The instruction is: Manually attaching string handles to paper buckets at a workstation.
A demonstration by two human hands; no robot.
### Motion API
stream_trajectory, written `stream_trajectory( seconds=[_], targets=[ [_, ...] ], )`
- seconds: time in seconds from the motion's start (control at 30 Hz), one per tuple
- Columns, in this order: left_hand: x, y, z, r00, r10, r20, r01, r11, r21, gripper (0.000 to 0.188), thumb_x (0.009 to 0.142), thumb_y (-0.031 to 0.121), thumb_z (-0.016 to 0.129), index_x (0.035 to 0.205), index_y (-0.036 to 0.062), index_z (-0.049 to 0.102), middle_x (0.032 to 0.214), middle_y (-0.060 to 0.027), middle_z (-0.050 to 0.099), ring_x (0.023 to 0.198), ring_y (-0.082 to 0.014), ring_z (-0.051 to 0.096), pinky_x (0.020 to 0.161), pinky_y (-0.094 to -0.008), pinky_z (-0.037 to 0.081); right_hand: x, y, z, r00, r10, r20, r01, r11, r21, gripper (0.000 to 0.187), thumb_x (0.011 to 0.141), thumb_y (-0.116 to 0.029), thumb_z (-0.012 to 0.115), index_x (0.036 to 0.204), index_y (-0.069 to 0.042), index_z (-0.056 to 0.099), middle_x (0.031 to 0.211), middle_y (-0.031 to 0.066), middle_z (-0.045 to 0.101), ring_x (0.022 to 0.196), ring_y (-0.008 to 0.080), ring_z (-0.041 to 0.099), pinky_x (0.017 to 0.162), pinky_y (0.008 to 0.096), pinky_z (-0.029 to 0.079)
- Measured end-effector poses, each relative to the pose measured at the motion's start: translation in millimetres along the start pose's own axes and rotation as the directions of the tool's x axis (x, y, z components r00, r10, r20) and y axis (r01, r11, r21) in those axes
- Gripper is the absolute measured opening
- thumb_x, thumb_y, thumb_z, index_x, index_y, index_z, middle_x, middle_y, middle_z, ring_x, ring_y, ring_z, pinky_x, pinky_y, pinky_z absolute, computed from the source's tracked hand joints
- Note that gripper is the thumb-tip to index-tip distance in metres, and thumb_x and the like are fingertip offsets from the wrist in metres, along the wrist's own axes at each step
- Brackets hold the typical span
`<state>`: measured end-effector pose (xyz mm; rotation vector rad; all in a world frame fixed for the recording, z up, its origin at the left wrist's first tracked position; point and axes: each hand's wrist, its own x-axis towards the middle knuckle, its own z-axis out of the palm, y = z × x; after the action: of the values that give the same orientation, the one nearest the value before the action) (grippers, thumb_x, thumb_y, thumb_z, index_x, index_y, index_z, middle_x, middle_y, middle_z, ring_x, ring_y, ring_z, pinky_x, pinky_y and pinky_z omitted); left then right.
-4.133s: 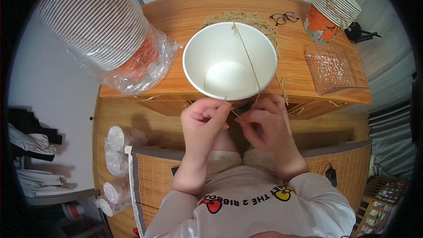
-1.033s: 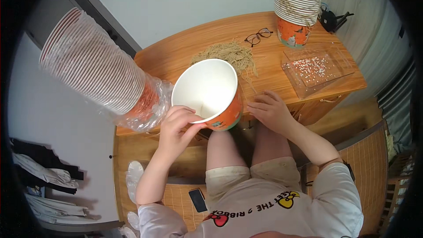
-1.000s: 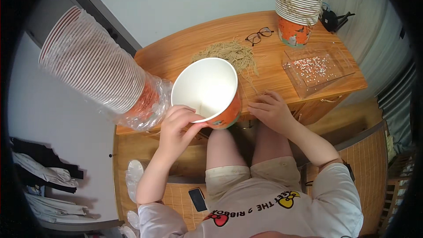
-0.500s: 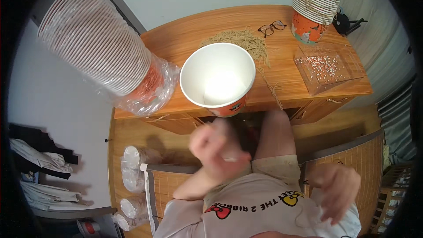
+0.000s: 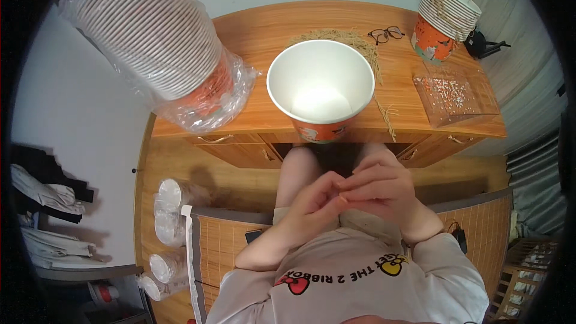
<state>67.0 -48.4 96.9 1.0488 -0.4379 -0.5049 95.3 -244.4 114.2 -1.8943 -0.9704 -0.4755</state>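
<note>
Over my lap, my left hand [image 5: 321, 199] and my right hand [image 5: 384, 187] meet at the fingertips. Both are closed in a pinch, and whatever lies between the fingers is too small or hidden to make out. Just beyond them, a large white-lined paper bucket [image 5: 324, 132] with an orange printed outside stands upright and open-topped near the desk's front edge. Neither hand touches it. Behind the bucket lies a heap of tan twine strands [image 5: 342, 37], and a few strands trail down its right side toward the front edge.
A tall stack of paper buckets [image 5: 150, 30] in clear plastic stands at the left of the wooden desk [image 5: 246, 21]. On the right are a clear tray [image 5: 447, 96] of small beads, a shorter bucket stack [image 5: 441, 21] and glasses [image 5: 386, 35]. Wrapped stacks [image 5: 171, 213] lie on the floor.
My right hand has come in from the far right to meet my left hand, which moved slightly right and up. The view has shifted a little; the bucket stays on the desk.
</note>
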Motion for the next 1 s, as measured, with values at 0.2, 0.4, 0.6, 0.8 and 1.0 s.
stream_trajectory(
  seconds=[0.2,0.4,0.6,0.8,1.0],
  targets=[
    [-10,9,-16,0.985,-0.113,-0.130,0.129,0.984,0.123,0.010,0.099,0.005,0.047,0.108,0.0021,0.051,0.094,0.0014,0.052,0.085,-0.0034,0.046,0.073,-0.0188,0.040,13,6,12,1.000,-0.013,-0.016,0.012,0.996,-0.091,0.020,0.065,-0.023,0.084,0.077,-0.015,0.070,0.080,-0.0039,0.064,0.080,0.0194,0.056,0.073,0.0334,0.041],
    [-10,7,-27,0.980,0.071,-0.187,-0.029,0.975,0.220,0.006,0.099,0.003,0.048,0.097,0.0021,0.054,0.086,0.0026,0.051,0.078,-0.0020,0.044,0.065,-0.0177,0.037,29,8,23,0.996,-0.070,0.046,0.076,0.987,-0.140,0.023,0.070,-0.027,0.081,0.075,-0.014,0.063,0.080,-0.0039,0.060,0.082,0.0210,0.055,0.076,0.0369,0.039],
    [-4,14,-45,0.945,0.245,-0.215,-0.173,0.936,0.305,0.003,0.096,0.001,0.052,0.095,0.0016,0.055,0.083,0.0020,0.051,0.073,-0.0030,0.045,0.063,-0.0186,0.037,61,2,28,0.971,-0.220,0.094,0.238,0.928,-0.288,0.033,0.073,-0.044,0.074,0.074,-0.013,0.063,0.083,-0.0010,0.059,0.083,0.0230,0.053,0.076,0.0379,0.036],
    [35,12,-74,0.663,0.600,-0.448,-0.260,0.746,0.613,0.008,0.094,0.001,0.057,0.086,0.0020,0.056,0.065,0.0038,0.047,0.058,-0.0017,0.038,0.051,-0.0191,0.030,91,-3,50,0.985,-0.115,-0.130,-0.014,0.696,-0.718,0.032,0.079,-0.027,0.071,0.109,-0.018,0.064,0.099,-0.0043,0.063,0.097,0.0173,0.057,0.087,0.0412,0.032],
    [43,15,-69,0.623,0.616,-0.482,-0.253,0.742,0.621,0.009,0.095,0.002,0.057,0.086,0.0020,0.055,0.062,0.0047,0.045,0.056,-0.0009,0.036,0.049,-0.0187,0.029,89,0,48,0.990,-0.034,-0.137,-0.065,0.753,-0.655,0.029,0.080,-0.013,0.070,0.109,-0.017,0.066,0.082,-0.0059,0.063,0.087,0.0129,0.059,0.088,0.0402,0.033]
  ],
)
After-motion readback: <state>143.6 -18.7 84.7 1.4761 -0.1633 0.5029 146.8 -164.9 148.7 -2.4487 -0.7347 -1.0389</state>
